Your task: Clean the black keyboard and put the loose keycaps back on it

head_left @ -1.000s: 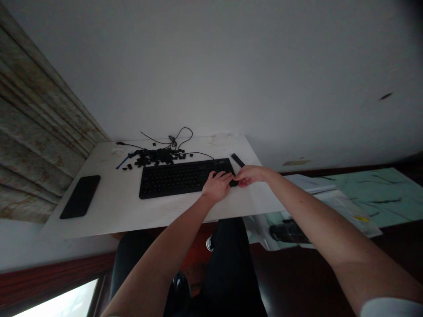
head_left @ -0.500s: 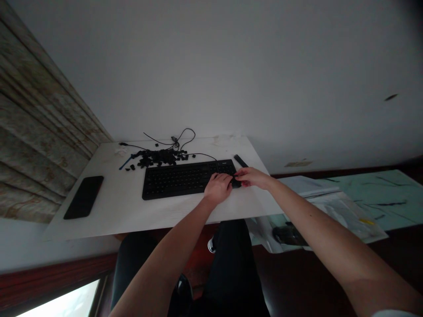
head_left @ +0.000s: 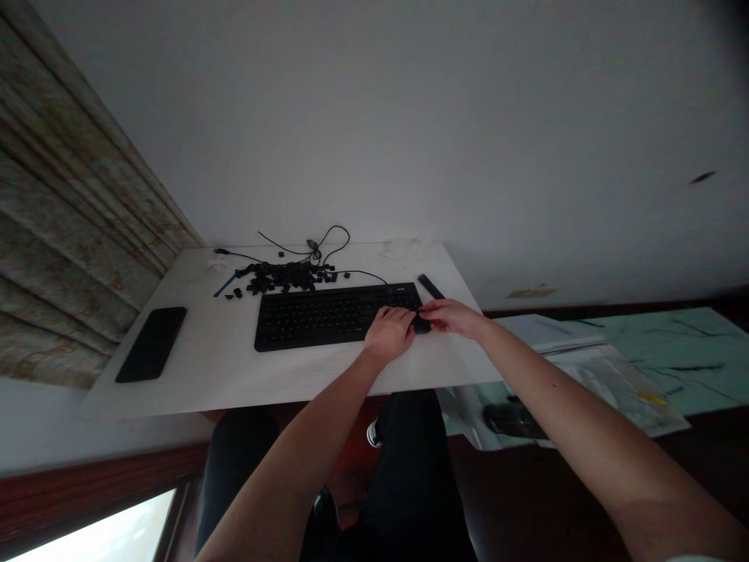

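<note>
A black keyboard [head_left: 316, 318] lies on the white table. My left hand [head_left: 388, 334] rests over its right part, with its fingers lying across the keys and pointing right. At the keyboard's right end, my right hand [head_left: 449, 318] has thumb and fingertips pinched close to my left fingertips. Whatever is in that pinch is too small and dark to make out. Behind the keyboard is a loose pile of black keycaps [head_left: 286, 276]. A thin blue tool [head_left: 225, 286] sticks out at the pile's left side.
A black phone-like slab [head_left: 152, 344] lies at the left of the white table [head_left: 222, 382]. Behind the keyboard runs a black cable [head_left: 336, 228]. A narrow dark bar [head_left: 430, 286] lies near my right hand. Papers and a dark glass-like object [head_left: 509, 420] sit lower right.
The view has shifted slightly. Both hands stay at the right end of the keyboard, with only a small movement of the right fingers.
</note>
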`<state>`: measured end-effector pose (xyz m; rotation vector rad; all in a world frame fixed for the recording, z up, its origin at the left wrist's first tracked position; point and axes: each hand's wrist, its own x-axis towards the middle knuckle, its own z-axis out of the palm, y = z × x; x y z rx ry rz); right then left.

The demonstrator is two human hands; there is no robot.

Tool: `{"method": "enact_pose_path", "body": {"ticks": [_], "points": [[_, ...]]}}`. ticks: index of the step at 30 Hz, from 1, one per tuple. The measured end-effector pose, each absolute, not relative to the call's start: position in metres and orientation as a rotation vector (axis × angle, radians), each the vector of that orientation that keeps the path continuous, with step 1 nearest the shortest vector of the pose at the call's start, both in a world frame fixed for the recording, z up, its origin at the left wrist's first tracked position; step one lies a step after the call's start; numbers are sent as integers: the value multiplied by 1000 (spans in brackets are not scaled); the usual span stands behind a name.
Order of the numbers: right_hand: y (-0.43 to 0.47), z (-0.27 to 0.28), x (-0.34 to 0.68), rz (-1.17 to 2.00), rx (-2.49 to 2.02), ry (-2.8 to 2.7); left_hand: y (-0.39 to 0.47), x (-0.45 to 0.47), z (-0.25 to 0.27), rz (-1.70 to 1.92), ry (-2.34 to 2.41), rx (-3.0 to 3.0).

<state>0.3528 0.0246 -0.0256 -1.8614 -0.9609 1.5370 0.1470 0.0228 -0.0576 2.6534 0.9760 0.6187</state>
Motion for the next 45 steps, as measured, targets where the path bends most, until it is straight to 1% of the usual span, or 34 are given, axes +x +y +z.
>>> {"method": "enact_pose_path", "body": {"ticks": [6,14,19,24,30,34,40,45], "points": [[20,-26,351,1453,-1884,-1050,22,147,-57,625,973,2632],[31,-21,350,1560,-2049,-1006,21,148,-56,625,974,2634],[35,-19,349,1559,-2148,-1064,20,148,-55,614,987,2652],[29,-20,348,1566,-2064,-986,21,149,-56,627,984,2638],[17,-22,346,1467,-1975,-973,21,152,-59,663,996,2634],[16,-23,339,1353,-2060,-977,20,151,-60,742,982,2620],[17,-28,333,1209,-2108,-1076,15,140,-59,1000,940,2511],[14,-31,334,1147,-2111,-1165,12,95,-58,1125,1015,2450]]}}
